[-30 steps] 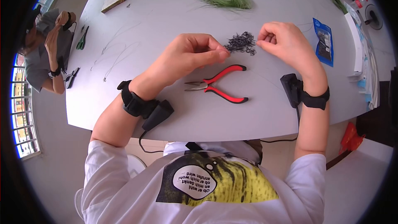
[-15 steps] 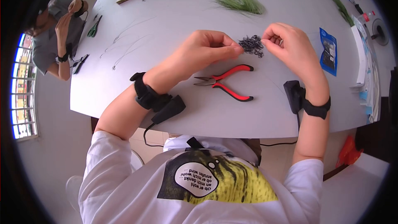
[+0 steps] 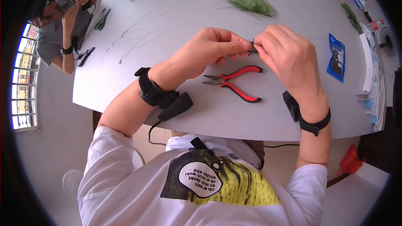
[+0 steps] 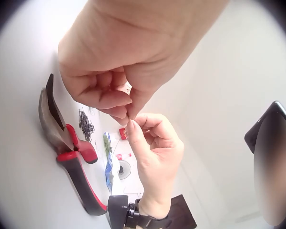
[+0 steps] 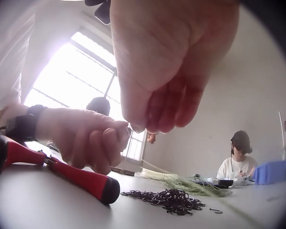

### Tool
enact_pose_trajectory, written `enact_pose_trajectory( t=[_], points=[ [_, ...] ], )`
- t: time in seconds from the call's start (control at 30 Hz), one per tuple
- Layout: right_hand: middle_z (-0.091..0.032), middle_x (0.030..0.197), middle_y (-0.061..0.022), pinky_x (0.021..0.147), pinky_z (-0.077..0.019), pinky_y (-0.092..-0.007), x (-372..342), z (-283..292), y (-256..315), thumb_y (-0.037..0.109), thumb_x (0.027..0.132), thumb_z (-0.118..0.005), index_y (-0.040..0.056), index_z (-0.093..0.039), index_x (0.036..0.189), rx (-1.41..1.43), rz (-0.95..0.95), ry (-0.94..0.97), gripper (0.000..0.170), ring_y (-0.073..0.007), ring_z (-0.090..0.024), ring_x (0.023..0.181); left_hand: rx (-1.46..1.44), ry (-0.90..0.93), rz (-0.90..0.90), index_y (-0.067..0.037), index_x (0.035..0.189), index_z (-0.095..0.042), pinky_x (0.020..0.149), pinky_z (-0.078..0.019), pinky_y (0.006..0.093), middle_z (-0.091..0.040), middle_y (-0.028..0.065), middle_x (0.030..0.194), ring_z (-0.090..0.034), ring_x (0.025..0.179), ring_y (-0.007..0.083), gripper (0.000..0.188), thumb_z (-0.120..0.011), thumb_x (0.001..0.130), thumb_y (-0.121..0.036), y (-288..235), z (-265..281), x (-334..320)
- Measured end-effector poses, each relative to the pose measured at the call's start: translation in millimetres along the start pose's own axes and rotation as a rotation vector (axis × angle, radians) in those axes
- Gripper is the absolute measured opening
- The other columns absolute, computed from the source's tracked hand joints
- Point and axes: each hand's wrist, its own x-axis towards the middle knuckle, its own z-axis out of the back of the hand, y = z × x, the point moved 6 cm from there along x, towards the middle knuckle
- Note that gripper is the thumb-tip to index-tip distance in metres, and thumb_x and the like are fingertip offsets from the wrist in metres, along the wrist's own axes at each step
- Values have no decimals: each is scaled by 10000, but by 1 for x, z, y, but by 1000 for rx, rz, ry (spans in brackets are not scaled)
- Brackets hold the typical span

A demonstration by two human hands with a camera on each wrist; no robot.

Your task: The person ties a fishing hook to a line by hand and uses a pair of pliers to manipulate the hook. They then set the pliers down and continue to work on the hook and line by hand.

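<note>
Left hand: the person's left hand [image 3: 217,47] is raised over the grey-white bench [image 3: 201,121], its thumb and forefinger pressed together, pinching a tiny, thin item [image 4: 128,118] too small to identify.
Right hand: the right hand [image 3: 284,52] meets it tip to tip, thumb and fingers drawn together on the same item, leaving no clear gap.
Hooks: a loose, tangled pile of small black metal hooks [image 5: 174,201] lies on the bench, mostly hidden behind the hands from above; one single dark hook [image 5: 216,210] lies just beside it.
Pliers: red-and-black-handled metal pliers [image 3: 223,81] rest near the hands, on the wearer's side, handles spread, tips slightly apart and pointing left.
Packet: a shiny blue plastic packet [image 3: 336,58] with a clear window lies to the right of the right hand.
Fibres: a long, pale-green bundle of fine strands [image 3: 248,0] curves across the bench's far side.
Neighbour: another person in a grey shirt [image 3: 56,31] sits at the left.
</note>
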Motion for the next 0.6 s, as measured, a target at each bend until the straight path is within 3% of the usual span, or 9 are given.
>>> enact_pose_trajectory(
  t=[0.6],
  points=[
    [-474,689,-38,487,-448,-299,1,-3,6,21,663,-646,72,-507,707,-26,77,-37,155,-177,-545,625,-28,30,16,-101,983,-689,601,-375,164,-663,-31,879,-520,765,20,209,-663,923,-299,3,4,0]
  ],
)
